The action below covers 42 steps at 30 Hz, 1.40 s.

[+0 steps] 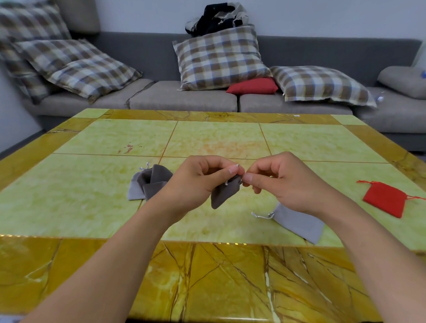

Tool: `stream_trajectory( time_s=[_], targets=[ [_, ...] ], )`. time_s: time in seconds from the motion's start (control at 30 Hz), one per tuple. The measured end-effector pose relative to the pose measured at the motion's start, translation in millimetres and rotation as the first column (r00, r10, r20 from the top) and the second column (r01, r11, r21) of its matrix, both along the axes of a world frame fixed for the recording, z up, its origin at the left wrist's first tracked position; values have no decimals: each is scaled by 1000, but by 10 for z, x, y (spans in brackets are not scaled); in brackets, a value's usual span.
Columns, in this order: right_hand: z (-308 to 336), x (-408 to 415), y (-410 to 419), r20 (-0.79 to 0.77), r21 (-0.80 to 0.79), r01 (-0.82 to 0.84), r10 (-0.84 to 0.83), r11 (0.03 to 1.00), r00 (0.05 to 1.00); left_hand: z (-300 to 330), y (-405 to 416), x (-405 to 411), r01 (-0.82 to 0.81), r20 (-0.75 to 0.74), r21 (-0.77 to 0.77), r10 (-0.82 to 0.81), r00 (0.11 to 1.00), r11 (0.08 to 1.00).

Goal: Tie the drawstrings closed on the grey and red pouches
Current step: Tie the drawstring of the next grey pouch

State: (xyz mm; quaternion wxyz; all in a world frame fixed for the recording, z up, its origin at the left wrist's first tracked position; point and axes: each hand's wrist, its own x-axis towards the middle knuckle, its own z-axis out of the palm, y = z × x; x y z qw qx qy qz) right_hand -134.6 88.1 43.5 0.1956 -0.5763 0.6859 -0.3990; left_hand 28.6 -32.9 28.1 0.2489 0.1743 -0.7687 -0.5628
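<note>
Left hand (201,178) and right hand (277,181) up over bench (110,137), fingertips close together. Both pinch top of dark grey pouch (224,192); it hangs between hands. Pile of grey pouches (147,183) on left. Light grey pouch (299,223) under right wrist. Red pouch (385,198) far right, strings loose.

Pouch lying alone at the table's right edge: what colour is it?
Red pouch, with red drawstrings, seen in the head view.
</note>
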Motion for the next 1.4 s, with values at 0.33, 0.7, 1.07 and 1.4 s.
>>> stream_trajectory(
  time_s=[0.33,0.7,1.07,1.4],
  targets=[
    [20,89,-5,-122,-213,55,-82,976,989,3,-4,14,18,57,-114,-11,998,993],
    [44,88,-21,-361,14,-75,75,997,930,-51,-18,42,41,172,-222,-3,985,974],
    [41,53,20,-73,-13,-135,133,991,988,-6,10,18,16,43,115,-21,999,993],
    [28,10,-6,100,-159,-28,44,987,994,0,-28,13,-116,38,209,111,993,971]
  ],
)
